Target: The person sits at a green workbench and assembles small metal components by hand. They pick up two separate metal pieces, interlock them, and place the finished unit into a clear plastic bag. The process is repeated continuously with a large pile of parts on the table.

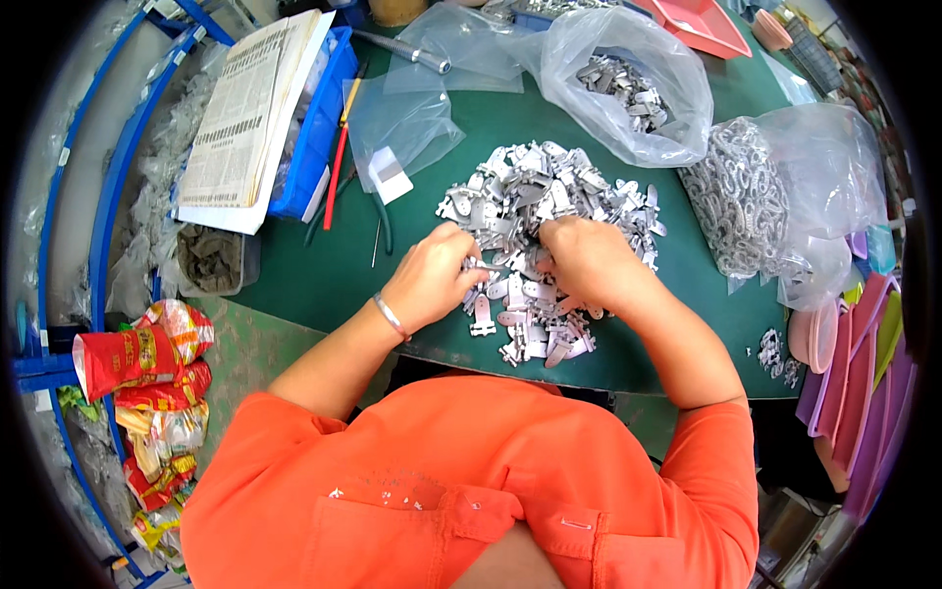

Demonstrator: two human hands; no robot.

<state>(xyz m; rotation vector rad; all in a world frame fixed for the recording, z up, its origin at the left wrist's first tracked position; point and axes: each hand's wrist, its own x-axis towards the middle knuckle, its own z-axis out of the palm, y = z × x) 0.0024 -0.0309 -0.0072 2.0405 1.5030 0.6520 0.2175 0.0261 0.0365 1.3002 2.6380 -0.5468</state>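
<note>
A spread-out pile of small silvery metal clip-like parts (535, 304) lies on the green tabletop (304, 290) in front of me. At the pile's left edge, my left hand (432, 275) pinches one small metal part (475, 265) between thumb and fingers. My right hand (594, 257) is on the right side of the pile, its fingers curled down among the parts. Its fingertips are hidden, so I cannot make out what they hold. Loose parts lie between and beyond both hands.
Beyond the pile stands an open clear bag (628, 83) of metal parts. Another bag of metal pieces (736, 191) lies right. Left are a blue bin (319, 128), papers (245, 113), a red-handled tool (337, 177) and green-handled pliers (383, 221). A pink tray (702, 25) sits far right.
</note>
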